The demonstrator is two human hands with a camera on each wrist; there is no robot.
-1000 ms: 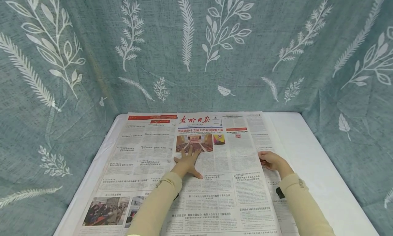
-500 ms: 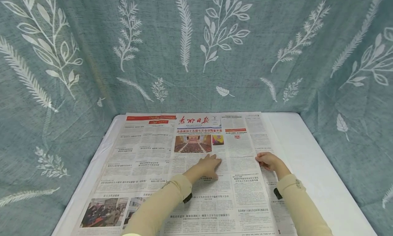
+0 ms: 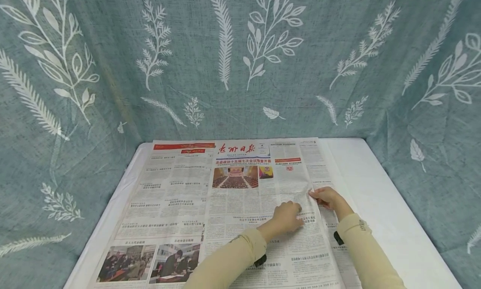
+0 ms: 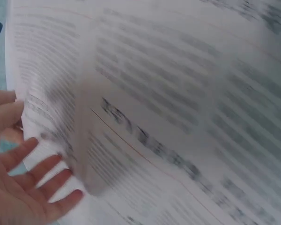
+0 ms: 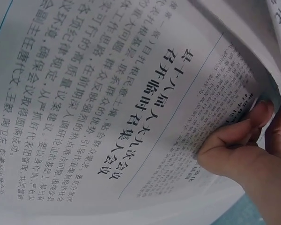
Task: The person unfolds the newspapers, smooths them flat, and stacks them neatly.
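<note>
A newspaper (image 3: 233, 203) lies spread out, with a red masthead and a photo of a large hall at its top. My right hand (image 3: 327, 199) pinches the right edge of the top sheet, lifting it slightly. In the right wrist view the fingers (image 5: 239, 140) curl at the raised paper edge. My left hand (image 3: 286, 217) is over the sheet just left of the right hand. Its fingers (image 4: 58, 180) are spread and loosely bent in the left wrist view, near the curved paper. Whether they touch it I cannot tell.
Under the newspaper is a white tabletop (image 3: 391, 222), showing at the right and along the left edge. A blue-green curtain (image 3: 195, 63) with white leaf prints hangs behind and at both sides. More printed pages (image 3: 323, 168) stick out under the top sheet's right edge.
My left hand has slid right across the page, from the hall photo towards the right hand. The right hand keeps its pinch, and the paper beside it is now bent upward a little.
</note>
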